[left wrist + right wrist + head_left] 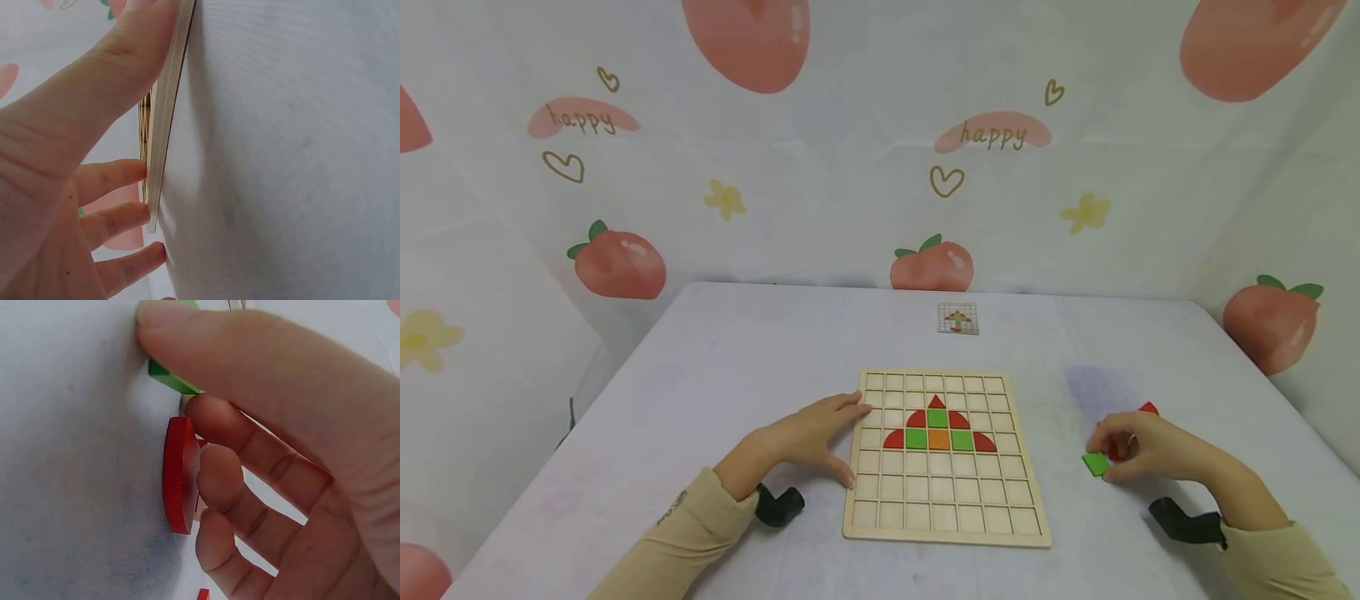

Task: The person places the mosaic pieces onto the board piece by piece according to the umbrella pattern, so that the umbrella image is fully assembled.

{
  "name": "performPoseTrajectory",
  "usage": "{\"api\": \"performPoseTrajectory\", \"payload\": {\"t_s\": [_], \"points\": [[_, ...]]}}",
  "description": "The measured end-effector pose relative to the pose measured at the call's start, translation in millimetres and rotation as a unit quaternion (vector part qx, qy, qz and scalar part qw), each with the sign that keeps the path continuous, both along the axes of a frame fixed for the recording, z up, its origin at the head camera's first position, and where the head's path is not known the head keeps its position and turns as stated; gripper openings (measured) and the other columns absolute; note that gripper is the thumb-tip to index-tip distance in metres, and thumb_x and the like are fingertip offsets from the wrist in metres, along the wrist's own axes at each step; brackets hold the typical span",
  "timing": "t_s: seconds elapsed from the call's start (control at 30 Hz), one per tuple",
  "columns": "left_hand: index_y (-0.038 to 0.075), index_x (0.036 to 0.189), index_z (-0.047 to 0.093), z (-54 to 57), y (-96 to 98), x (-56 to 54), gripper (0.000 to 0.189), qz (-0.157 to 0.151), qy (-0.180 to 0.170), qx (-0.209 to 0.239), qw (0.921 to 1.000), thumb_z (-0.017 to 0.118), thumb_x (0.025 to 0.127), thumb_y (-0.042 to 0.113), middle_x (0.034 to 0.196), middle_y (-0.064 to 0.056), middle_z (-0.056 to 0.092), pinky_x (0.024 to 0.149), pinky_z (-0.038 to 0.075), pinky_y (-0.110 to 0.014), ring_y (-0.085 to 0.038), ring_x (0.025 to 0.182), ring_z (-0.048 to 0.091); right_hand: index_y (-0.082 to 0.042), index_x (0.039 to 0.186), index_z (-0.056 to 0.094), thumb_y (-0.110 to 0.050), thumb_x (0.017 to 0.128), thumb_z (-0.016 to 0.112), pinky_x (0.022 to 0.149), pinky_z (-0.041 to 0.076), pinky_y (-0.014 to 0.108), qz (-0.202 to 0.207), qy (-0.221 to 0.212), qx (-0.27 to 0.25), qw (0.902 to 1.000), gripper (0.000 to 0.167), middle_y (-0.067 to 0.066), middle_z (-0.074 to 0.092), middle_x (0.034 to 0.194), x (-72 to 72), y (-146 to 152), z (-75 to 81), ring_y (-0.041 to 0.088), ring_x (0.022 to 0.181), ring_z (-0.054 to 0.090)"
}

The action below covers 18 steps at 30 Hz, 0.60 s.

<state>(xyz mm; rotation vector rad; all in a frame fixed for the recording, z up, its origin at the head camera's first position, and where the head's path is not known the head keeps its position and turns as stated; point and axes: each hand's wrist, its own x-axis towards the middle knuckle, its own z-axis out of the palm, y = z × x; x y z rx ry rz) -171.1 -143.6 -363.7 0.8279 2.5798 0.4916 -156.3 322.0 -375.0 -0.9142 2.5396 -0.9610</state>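
Note:
My left hand (805, 432) rests at the left edge of the wooden grid board (895, 533), its thumb and fingers spread along the side. In the left wrist view the thumb lies against the board's edge (164, 125). Set in the grid are a red triangle (936, 402), several red quarter-circle pieces (985, 442), three green squares (937, 418) and an orange square (938, 439). To the right of the board, my right hand (1165, 447) pinches a green square tile (1095, 465) between thumb and index finger. A red curved piece (178, 478) stands beside its other fingertips in the right wrist view.
A small pattern card (958, 318) lies behind the board on the white table (760, 350). Another red piece (1148, 408) shows beyond the right hand. A printed cloth backdrop (835, 183) hangs behind the table.

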Motion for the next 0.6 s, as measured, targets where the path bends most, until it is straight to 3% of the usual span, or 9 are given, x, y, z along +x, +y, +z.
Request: {"api": "performPoseTrajectory", "payload": {"t_s": [0.4, 0.6], "points": [[0.004, 0.143, 0.034, 0.7, -0.4, 0.9, 0.098, -0.001, 0.000, 0.003, 1.0000, 0.082, 0.066, 0.041, 0.153, -0.019, 0.024, 0.114, 0.027, -0.051, -0.036, 0.141, 0.025, -0.010, 0.087, 0.064, -0.014, 0.072, 0.078, 0.053, 0.042, 0.016, -0.020, 0.046, 0.028, 0.9984, 0.020, -0.010, 0.054, 0.072, 1.0, -11, 0.7, -0.002, 0.064, 0.045], [0.004, 0.143, 0.034, -0.3, -0.9, 0.5, 0.098, -0.002, 0.005, 0.002, 1.0000, 0.082, 0.066, 0.042, 0.153, -0.019, 0.024, 0.114, 0.027, -0.050, -0.035, 0.141, 0.026, -0.014, 0.085, 0.064, -0.013, 0.070, 0.079, 0.054, 0.041, 0.017, -0.020, 0.105, 0.024, 0.9939, 0.022, -0.012, 0.059, 0.078, 3.2, -27, 9.6, -0.002, 0.068, 0.045]]}}
